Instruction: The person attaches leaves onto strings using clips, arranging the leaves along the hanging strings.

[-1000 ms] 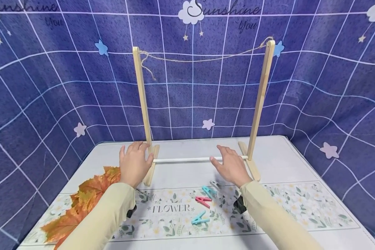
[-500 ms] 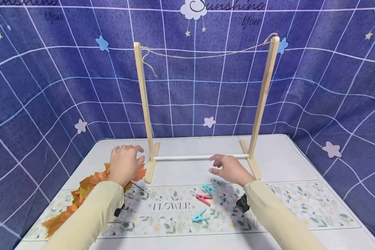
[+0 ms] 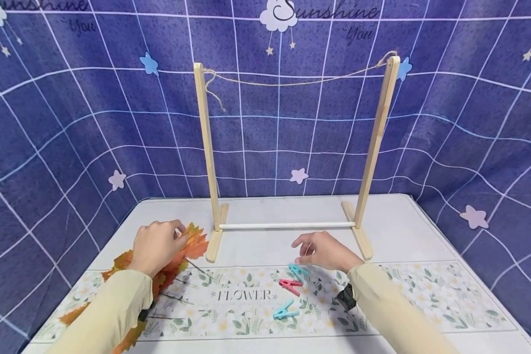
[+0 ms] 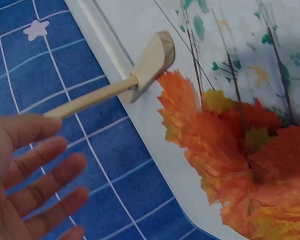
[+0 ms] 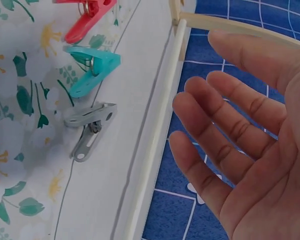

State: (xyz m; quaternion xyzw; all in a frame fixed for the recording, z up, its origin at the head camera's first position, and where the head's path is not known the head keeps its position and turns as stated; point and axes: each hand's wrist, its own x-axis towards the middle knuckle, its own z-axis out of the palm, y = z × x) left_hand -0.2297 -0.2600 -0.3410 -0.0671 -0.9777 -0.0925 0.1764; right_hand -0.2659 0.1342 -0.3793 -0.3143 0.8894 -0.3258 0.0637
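Observation:
My left hand (image 3: pixel 157 246) hovers over a spread of orange and yellow artificial maple leaves (image 3: pixel 196 242) at the table's left; its fingers are loosely bent and hold nothing. Thin dark stems (image 3: pixel 172 297) point rightward from the leaves. Above the clothespins hangs my right hand (image 3: pixel 325 251), relaxed, with nothing in its fingers. Below it lie a teal clothespin (image 3: pixel 298 271), a red clothespin (image 3: pixel 290 285) and, closer to me, another teal clothespin (image 3: pixel 285 311). A grey clothespin (image 5: pixel 92 125) shows in the right wrist view; the right hand covers it in the head view.
Behind the hands stands a wooden frame, with a left post (image 3: pixel 207 147), a right post (image 3: pixel 377 142) and a white crossbar (image 3: pixel 287 225) low between them. Twine (image 3: pixel 283 84) sags across its top. A flowered runner (image 3: pixel 442 295) crosses the white table (image 3: pixel 287 209); a blue grid cloth hangs behind.
My left hand has left the frame's left post and moved left and nearer, over the leaves. My right hand has drawn back from the crossbar toward the clothespins.

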